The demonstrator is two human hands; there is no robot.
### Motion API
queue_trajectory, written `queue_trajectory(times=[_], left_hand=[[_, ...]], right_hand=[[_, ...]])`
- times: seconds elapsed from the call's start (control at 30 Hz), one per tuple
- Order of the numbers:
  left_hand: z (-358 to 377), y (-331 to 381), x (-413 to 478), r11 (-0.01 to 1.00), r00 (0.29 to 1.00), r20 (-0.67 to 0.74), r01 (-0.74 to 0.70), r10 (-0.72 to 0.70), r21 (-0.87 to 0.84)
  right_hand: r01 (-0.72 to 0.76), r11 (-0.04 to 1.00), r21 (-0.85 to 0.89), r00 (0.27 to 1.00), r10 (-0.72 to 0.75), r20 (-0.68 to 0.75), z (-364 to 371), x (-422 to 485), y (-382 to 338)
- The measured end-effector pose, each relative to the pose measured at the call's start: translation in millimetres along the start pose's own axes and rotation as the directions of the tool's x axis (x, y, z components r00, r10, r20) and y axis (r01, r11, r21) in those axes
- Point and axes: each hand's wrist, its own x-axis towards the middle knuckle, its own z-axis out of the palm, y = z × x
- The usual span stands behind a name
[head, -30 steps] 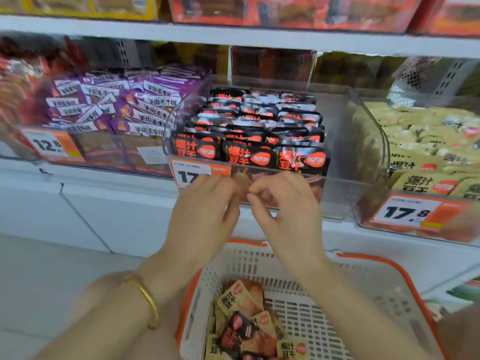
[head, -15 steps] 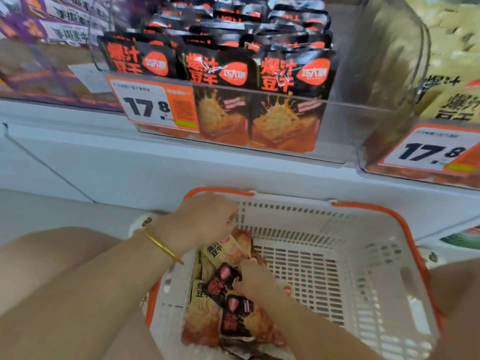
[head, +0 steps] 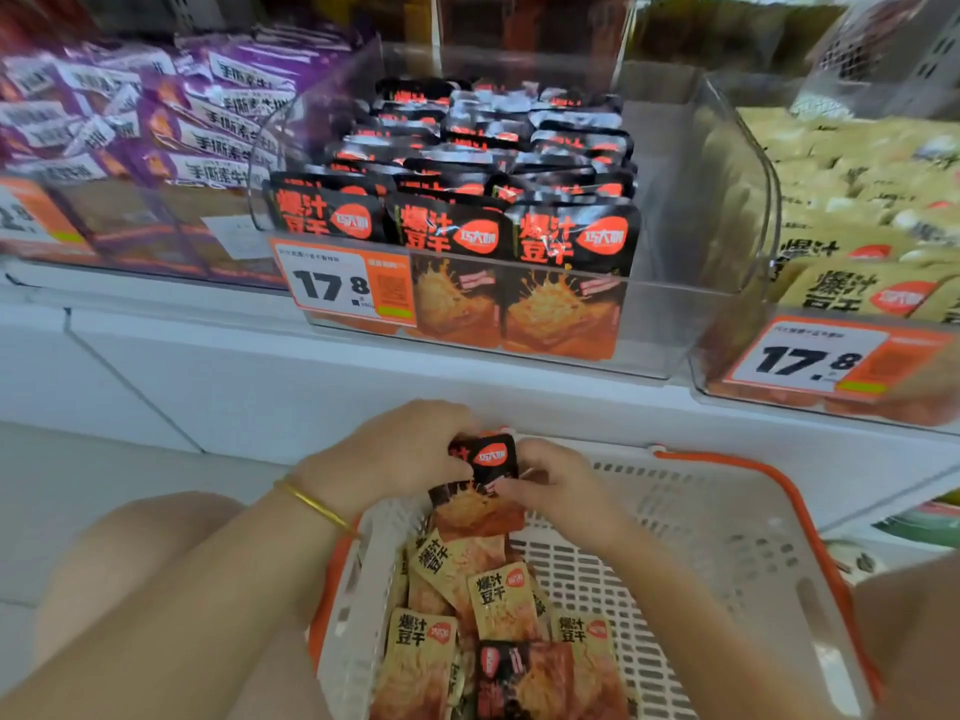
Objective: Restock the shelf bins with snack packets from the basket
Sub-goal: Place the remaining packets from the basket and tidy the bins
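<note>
Bright, even store light w/ soft shadows only; top strip of frame is dim. Glare streaks on clear bin (head: 737, 163) walls & black packets (head: 452, 236). Wide-angle lens bends the edges, and purple packets (head: 156, 111) at left are smeared, out of focus.

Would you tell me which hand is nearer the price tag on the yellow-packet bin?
Right. The right hand sits below-left of that price tag; the left hand is farther left, beyond the black packet both grip.

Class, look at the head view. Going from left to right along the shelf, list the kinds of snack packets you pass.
Purple packets → black packets → yellow packets.
</note>
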Motion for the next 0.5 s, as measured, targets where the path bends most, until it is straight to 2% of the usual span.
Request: queue_trajectory(times=[0.1, 0.2, 0.3, 0.37, 0.43, 0.5], left_hand=[[-38.6, 5.7, -17.9, 0.988, 0.969, -0.241, -0.092, 0.059, -0.128], [-80.2, 14.1, -40.7, 0.965, 0.894, -0.435, -0.2, 0.108, -0.172], [-120.5, 25.6, -60.9, 0.938, 0.738, -0.665, -0.301, 0.114, -0.173], [-143.1, 31.5, -67.2, 0.926, 0.613, -0.781, -0.352, 0.117, -0.138], [-157.6, 34.9, -66.4, 0.921, 0.514, -0.845, -0.382, 0.149, -0.07], [-163.5, 33.9, -59.4, 0.924, 0.472, -0.866, -0.382, 0.169, -0.028]], right_hand=[[0.119, 0.993, 0.027, 0.989, -0.116, -0.086, -12.9, 1.3, -47.6], [0.307, 0.949, -0.073, 0.936, -0.315, -0.155, -24.4, 1.5, -101.1], [0.457, 0.869, -0.188, 0.807, -0.494, -0.323, -37.8, 0.7, -154.5], [0.49, 0.821, -0.292, 0.7, -0.57, -0.429, -44.2, 3.2, -184.1], [0.497, 0.799, -0.339, 0.625, -0.601, -0.498, -48.7, 8.1, -203.0], [0.481, 0.797, -0.365, 0.591, -0.602, -0.537, -49.9, 13.9, -210.6]])
